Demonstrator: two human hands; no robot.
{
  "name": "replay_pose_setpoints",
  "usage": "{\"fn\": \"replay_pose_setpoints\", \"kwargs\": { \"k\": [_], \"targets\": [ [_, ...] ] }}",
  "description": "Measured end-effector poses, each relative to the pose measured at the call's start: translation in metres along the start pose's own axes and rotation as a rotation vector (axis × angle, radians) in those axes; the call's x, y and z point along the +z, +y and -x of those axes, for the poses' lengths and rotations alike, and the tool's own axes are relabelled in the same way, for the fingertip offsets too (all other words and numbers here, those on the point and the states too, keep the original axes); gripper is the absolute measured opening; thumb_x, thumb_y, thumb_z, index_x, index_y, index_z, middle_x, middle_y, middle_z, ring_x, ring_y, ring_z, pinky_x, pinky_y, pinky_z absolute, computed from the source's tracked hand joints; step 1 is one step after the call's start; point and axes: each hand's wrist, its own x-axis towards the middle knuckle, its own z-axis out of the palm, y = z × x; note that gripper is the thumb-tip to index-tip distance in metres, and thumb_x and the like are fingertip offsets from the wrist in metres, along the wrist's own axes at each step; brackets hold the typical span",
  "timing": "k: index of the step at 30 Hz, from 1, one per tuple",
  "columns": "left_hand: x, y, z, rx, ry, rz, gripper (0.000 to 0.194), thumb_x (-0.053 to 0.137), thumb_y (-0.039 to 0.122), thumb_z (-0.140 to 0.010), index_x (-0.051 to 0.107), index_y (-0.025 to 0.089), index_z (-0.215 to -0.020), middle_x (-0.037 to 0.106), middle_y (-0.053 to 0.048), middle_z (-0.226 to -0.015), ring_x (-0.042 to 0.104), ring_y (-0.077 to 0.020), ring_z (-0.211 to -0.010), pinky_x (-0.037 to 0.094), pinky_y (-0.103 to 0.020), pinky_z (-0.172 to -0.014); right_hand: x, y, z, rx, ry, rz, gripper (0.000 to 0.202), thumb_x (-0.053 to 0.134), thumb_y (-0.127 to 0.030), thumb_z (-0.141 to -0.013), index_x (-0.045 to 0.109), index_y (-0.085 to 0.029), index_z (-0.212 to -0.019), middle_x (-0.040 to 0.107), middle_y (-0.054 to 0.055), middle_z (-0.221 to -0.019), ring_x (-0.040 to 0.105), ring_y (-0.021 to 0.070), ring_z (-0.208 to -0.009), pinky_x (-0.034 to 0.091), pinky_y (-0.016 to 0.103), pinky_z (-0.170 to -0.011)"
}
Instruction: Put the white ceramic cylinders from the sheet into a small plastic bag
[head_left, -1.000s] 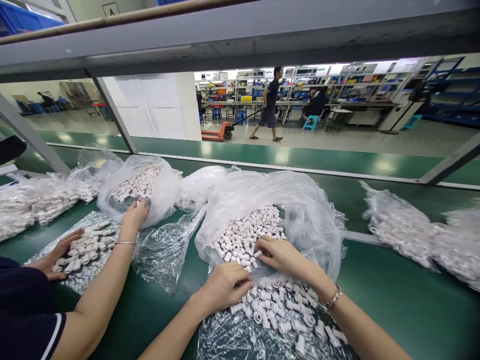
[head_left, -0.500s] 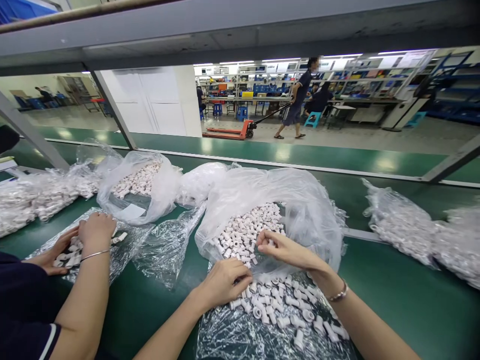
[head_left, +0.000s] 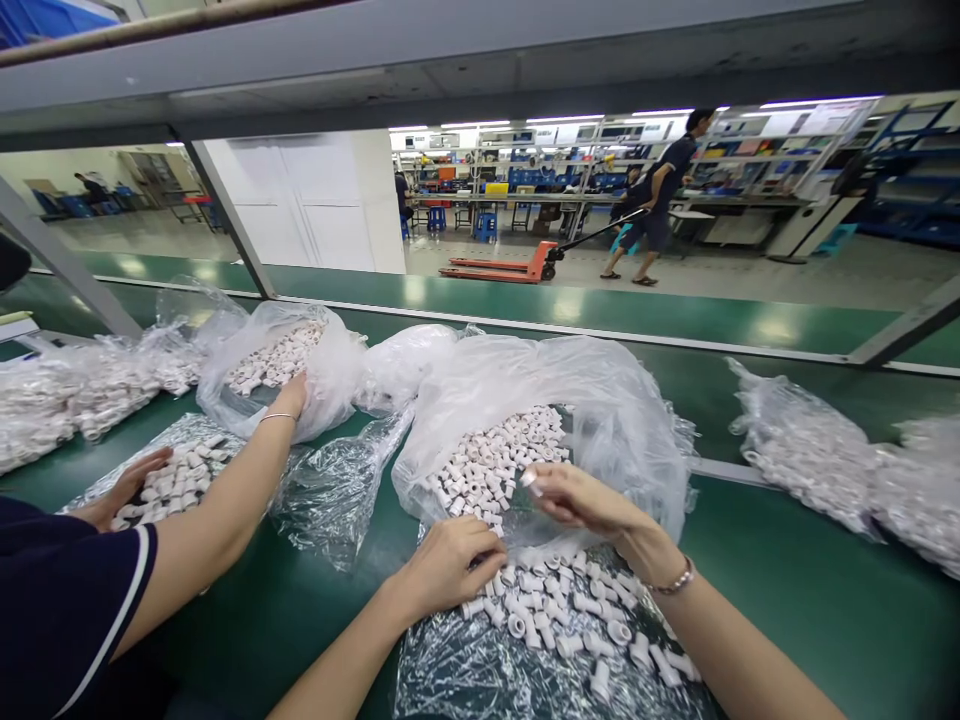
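My right hand (head_left: 574, 498) is closed on a small white fitting (head_left: 531, 480) above the mouth of a large clear bag (head_left: 615, 410). Inside that bag lies a heap of white fittings (head_left: 487, 455). My left hand (head_left: 457, 562) rests with curled fingers at the near edge of the bag, beside loose fittings; whatever is under its fingertips is hidden. Several more white fittings (head_left: 570, 610) are spread over a flat clear plastic sheet (head_left: 465, 670) in front of me.
At the left, a co-worker's hand (head_left: 294, 392) reaches to another open bag (head_left: 330, 370); the other hand (head_left: 135, 485) is by loose fittings. Filled bags (head_left: 810, 450) lie at right. A metal shelf beam (head_left: 450, 80) crosses above. Behind, a person (head_left: 664, 190) pulls a pallet truck (head_left: 525, 265).
A white fitting now shows in my right hand, which has shifted slightly right. The co-worker's hand has moved from the loose pile to the bag. The person with the pallet truck has moved right.
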Motion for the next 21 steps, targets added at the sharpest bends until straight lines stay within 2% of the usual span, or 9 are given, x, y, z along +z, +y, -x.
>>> {"fn": "replay_pose_setpoints", "kwargs": {
  "k": [2,5,7,10,12,14,17,19,21],
  "targets": [
    [0.000,0.000,0.000,0.001,-0.002,0.008,0.018,0.052,0.026,-0.097,0.069,0.019,-0.095,0.069,-0.004,-0.087,0.062,-0.0176,-0.083,0.044,-0.027,-0.072,-0.007,-0.001,0.002,-0.046,0.053,-0.228,0.045,0.042,-0.063,-0.093,0.050,-0.021,-0.080,0.043,-0.006,-0.061,0.022,0.0058,-0.039,0.021,0.020,-0.033],
    [0.000,-0.001,-0.001,0.000,0.002,0.012,0.019,0.052,0.027,-0.097,0.069,0.019,-0.094,0.068,-0.004,-0.086,0.062,-0.0175,-0.083,0.044,-0.026,-0.073,-0.013,-0.003,0.004,-0.116,0.141,-0.454,0.043,0.049,-0.062,-0.092,0.057,-0.021,-0.103,0.054,-0.001,-0.078,0.021,0.0049,-0.041,0.018,0.019,-0.032],
    [0.000,-0.001,-0.002,-0.003,0.000,0.020,0.020,0.051,0.028,-0.098,0.069,0.019,-0.094,0.068,-0.004,-0.086,0.062,-0.0173,-0.083,0.044,-0.026,-0.073,-0.012,-0.003,0.004,-0.098,0.163,-0.318,0.040,0.050,-0.058,-0.094,0.057,-0.024,-0.111,0.056,-0.001,-0.081,0.025,0.0063,-0.044,0.022,0.020,-0.035],
    [0.000,-0.001,-0.002,-0.008,-0.007,0.030,0.020,0.051,0.028,-0.098,0.069,0.019,-0.094,0.068,-0.004,-0.086,0.062,-0.0174,-0.083,0.044,-0.026,-0.073,-0.005,0.001,0.000,-0.098,0.235,0.181,0.027,0.054,-0.048,-0.095,0.062,-0.023,-0.103,0.060,0.000,-0.079,0.043,0.0113,-0.054,0.039,0.025,-0.052],
    [0.000,-0.001,-0.002,-0.008,-0.006,0.025,0.018,0.052,0.027,-0.097,0.068,0.019,-0.095,0.068,-0.004,-0.087,0.062,-0.0176,-0.084,0.043,-0.026,-0.073,0.003,0.007,-0.004,-0.130,0.265,0.497,0.019,0.055,-0.038,-0.095,0.063,-0.023,-0.105,0.067,0.002,-0.092,0.057,0.0173,-0.070,0.044,0.030,-0.067],
    [-0.001,0.000,-0.002,-0.006,-0.007,0.020,0.018,0.052,0.026,-0.097,0.068,0.019,-0.095,0.068,-0.004,-0.087,0.062,-0.0175,-0.084,0.043,-0.026,-0.073,0.010,0.014,-0.006,-0.141,0.240,0.687,0.020,0.054,-0.030,-0.095,0.062,-0.024,-0.112,0.069,0.004,-0.105,0.062,0.0223,-0.086,0.045,0.033,-0.077],
    [-0.001,0.000,-0.001,-0.006,-0.008,0.019,0.018,0.052,0.026,-0.097,0.068,0.019,-0.095,0.068,-0.004,-0.087,0.062,-0.0175,-0.085,0.043,-0.026,-0.073,0.014,0.021,-0.008,-0.134,0.204,0.782,0.020,0.052,-0.026,-0.095,0.062,-0.024,-0.113,0.069,0.006,-0.110,0.063,0.0254,-0.095,0.044,0.034,-0.080],
    [0.000,0.000,-0.001,-0.006,-0.007,0.021,0.018,0.052,0.026,-0.097,0.068,0.019,-0.095,0.068,-0.004,-0.088,0.062,-0.0173,-0.085,0.043,-0.026,-0.074,0.012,0.022,-0.009,-0.101,0.216,0.736,0.016,0.055,-0.031,-0.094,0.062,-0.022,-0.106,0.069,0.004,-0.091,0.062,0.0230,-0.082,0.043,0.032,-0.073],
    [0.000,-0.001,0.000,-0.006,-0.006,0.024,0.017,0.052,0.026,-0.097,0.068,0.019,-0.096,0.068,-0.003,-0.088,0.062,-0.0169,-0.085,0.043,-0.026,-0.074,0.006,0.020,-0.009,-0.052,0.216,0.546,0.020,0.057,-0.041,-0.093,0.062,-0.021,-0.096,0.060,0.000,-0.070,0.053,0.0172,-0.063,0.040,0.029,-0.062]
  ]
}}
